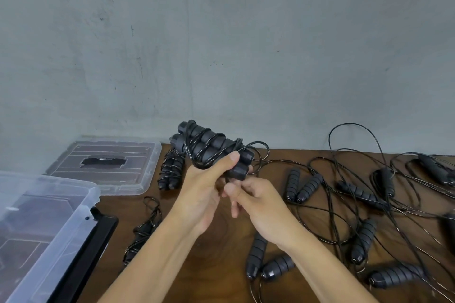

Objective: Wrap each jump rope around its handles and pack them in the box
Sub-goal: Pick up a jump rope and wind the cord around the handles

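My left hand point(204, 179) grips the black ridged foam jump-rope handles point(211, 146), thinly cord-wrapped, above the brown wooden table point(221, 229), while my right hand point(256, 200) pinches the cord's tail beneath them. If that pinch slips, the loose end loop point(258, 152) could spring free and unwind the coils. The clear plastic box point(44, 216) sits well apart at my left.

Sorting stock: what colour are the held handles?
Black handles, seen in the head view.

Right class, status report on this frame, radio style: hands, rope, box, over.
Left hand grips wrapped handle bundle. Right hand pinches cord end beneath. Clear box open at left, lid off. Loose ropes clutter right side.
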The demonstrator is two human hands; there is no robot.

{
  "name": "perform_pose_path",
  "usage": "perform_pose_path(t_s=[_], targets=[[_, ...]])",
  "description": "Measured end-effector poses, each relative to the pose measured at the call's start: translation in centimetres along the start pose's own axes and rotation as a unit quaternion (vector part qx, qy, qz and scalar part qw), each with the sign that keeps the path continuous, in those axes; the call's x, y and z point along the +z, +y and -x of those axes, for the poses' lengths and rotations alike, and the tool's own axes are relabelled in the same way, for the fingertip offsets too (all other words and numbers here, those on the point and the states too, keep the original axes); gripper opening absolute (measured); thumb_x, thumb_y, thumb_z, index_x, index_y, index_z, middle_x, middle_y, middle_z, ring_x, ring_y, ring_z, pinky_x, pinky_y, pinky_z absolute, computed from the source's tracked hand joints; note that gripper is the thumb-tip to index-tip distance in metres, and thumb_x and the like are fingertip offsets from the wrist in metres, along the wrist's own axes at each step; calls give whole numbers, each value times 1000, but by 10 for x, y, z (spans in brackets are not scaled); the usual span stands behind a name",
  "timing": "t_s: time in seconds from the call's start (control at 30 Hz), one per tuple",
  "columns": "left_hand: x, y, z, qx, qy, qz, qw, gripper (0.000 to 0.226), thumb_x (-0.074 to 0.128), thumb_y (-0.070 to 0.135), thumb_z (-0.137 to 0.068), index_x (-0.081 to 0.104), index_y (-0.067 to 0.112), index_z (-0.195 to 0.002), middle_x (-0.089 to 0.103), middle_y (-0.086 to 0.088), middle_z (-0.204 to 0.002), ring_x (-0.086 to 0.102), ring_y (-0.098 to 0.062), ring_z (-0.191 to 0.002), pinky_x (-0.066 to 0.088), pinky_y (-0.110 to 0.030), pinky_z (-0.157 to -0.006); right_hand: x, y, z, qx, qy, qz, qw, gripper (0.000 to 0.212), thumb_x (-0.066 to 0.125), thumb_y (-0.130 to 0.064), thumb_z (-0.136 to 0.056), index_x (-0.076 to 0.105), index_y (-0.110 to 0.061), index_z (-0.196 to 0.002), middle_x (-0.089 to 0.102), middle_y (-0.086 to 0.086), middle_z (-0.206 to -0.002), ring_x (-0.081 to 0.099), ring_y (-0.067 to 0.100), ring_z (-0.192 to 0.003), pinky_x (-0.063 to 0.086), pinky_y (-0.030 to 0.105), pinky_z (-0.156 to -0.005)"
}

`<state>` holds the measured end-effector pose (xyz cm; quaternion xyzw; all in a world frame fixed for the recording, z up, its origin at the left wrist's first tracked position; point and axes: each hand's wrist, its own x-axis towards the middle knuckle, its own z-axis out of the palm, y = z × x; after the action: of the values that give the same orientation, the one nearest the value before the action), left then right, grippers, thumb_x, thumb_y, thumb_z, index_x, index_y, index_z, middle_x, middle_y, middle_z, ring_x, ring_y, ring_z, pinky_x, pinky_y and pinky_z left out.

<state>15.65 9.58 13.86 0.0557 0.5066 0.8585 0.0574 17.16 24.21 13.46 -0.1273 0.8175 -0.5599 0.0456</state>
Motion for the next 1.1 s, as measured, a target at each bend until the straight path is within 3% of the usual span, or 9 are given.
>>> perform_pose_path(t_s=[0.1,0.17,0.33,0.47,0.57,0.67,0.77,0.93,1.1], targets=[[-7,10,0,-9,-56,-29,998,61,82,36,-84,65,-10,-120,65,-41,-119,63,-49,-98,44,-58,-68,-17,-5,2,-4,-101,58,993,51,56,-34,-104,63,-6,-63,72,8,-77,68,4,-104,40,21,-104],[-11,15,0,-10,-98,-47,994,53,80,29,-87,65,-8,-121,64,-41,-122,63,-53,-103,44,-74,-84,-29,-10,1,3,-131,106,986,46,60,-41,-100,61,-15,-62,68,6,-70,71,11,-91,45,30,-106],[-10,23,3,-17,-189,-103,976,36,78,18,-84,75,9,-119,73,-21,-122,69,-37,-116,57,-47,-99,-62,-26,-8,12,-209,190,959,35,70,-38,-93,61,-17,-67,56,-1,-63,50,13,-60,44,26,-64],[-11,25,4,-42,-211,-153,965,40,83,22,-74,79,19,-113,76,-13,-122,71,-29,-118,58,-33,-93,-80,-33,-20,53,-246,260,932,44,66,-63,-80,69,-19,-76,60,18,-72,47,20,-64,40,38,-62],[-13,25,2,-49,-192,-199,960,42,87,27,-68,79,20,-110,77,-12,-117,73,-30,-115,60,-36,-92,-91,-46,-22,86,-266,296,913,31,62,-51,-83,77,-26,-94,64,8,-63,48,9,-55,38,21,-60],[-15,27,1,-55,-174,-257,949,44,88,33,-66,80,25,-109,79,-8,-114,73,-29,-113,59,-47,-99,-97,-50,-24,85,-258,300,914,16,71,-25,-94,73,-32,-80,63,3,-58,49,1,-49,37,7,-54],[-15,30,1,-57,-168,-301,937,43,88,37,-66,80,30,-108,80,-4,-112,74,-26,-110,59,-49,-98,-93,-50,-25,82,-223,303,923,17,80,-29,-87,65,-27,-79,73,2,-70,55,0,-52,39,6,-54],[-12,38,-1,-35,-159,-340,926,31,91,13,-79,81,21,-107,81,-3,-108,75,-22,-107,57,-43,-103,-85,-46,-22,86,-147,266,949,16,78,-35,-88,78,-20,-92,72,-13,-65,54,1,-52,46,20,-63],[-6,32,2,4,-98,-348,932,30,88,7,-81,79,17,-107,81,3,-102,77,-14,-100,59,-25,-90,-71,-38,-16,88,-60,275,956,15,77,-32,-89,80,-20,-97,75,-9,-82,58,-11,-52,39,6,-52]])
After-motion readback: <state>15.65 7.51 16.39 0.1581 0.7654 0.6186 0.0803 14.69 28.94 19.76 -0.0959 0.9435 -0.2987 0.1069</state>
